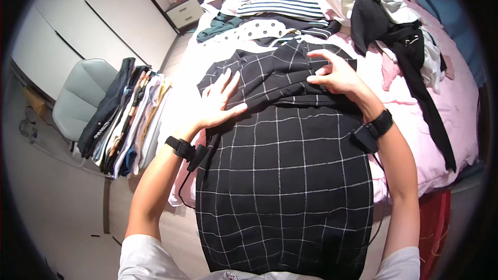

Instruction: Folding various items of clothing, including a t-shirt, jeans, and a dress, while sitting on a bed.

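A black garment with a white grid check (284, 155) lies over the near edge of the bed and hangs down in front of me, its far part bunched in folds. My left hand (221, 105) rests flat on the left of the bunched part, fingers spread. Over the right of the folds is my right hand (336, 76), its thumb and fingers bent and apart, with no cloth plainly between them. Each wrist wears a black strap with a small device and a cable.
Striped (280, 0) and polka-dot clothes (253, 31) lie heaped on the pink bed sheet (420, 124) beyond. Black trousers (424, 101) lie at the right. At the left, a row of folded clothes (128, 124) stands by a grey chair (81, 93). Wardrobe doors (93, 11) stand behind.
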Demonstrator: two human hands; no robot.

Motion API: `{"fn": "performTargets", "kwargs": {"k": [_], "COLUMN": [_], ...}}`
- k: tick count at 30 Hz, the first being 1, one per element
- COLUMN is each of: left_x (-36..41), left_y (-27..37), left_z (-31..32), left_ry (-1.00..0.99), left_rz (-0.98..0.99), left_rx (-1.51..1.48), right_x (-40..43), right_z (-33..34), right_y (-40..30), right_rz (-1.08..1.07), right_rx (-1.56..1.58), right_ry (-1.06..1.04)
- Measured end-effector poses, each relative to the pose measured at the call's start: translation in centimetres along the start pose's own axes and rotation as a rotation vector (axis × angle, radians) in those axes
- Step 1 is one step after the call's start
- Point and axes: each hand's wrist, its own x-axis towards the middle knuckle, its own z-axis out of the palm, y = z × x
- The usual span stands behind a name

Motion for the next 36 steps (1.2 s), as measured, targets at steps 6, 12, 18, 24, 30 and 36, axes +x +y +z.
{"fn": "performTargets", "kwargs": {"k": [6, 12, 18, 24, 30, 36], "left_x": [-1.3, -7.9, -22.4, -29.9, -27.2, -29.7], "left_y": [-2.0, -2.9, -0.8, 1.9, 3.2, 2.6], "left_z": [0.9, -0.4, 1.8, 8.6, 6.9, 6.7], "left_ry": [-0.039, 0.216, 0.134, 0.120, 0.105, 0.310], "left_rz": [0.121, 0.098, -0.387, -0.302, -0.223, -0.279], "left_rx": [-0.065, -0.372, -0.996, -1.403, -1.411, -1.815], "right_x": [-1.7, -6.8, -23.8, -32.9, -31.2, -33.0], "right_z": [-0.8, -1.8, -2.9, 4.3, 5.8, 6.2], "right_y": [-1.3, -0.8, 3.0, 3.1, 2.5, 1.3], "right_rz": [-0.155, -0.392, 0.198, 0.286, 0.196, 0.122], "right_rx": [-0.133, -0.710, -0.268, -0.070, -0.041, 0.382], "right_ry": [-0.043, 0.259, 0.343, 0.245, 0.302, 0.438]}}
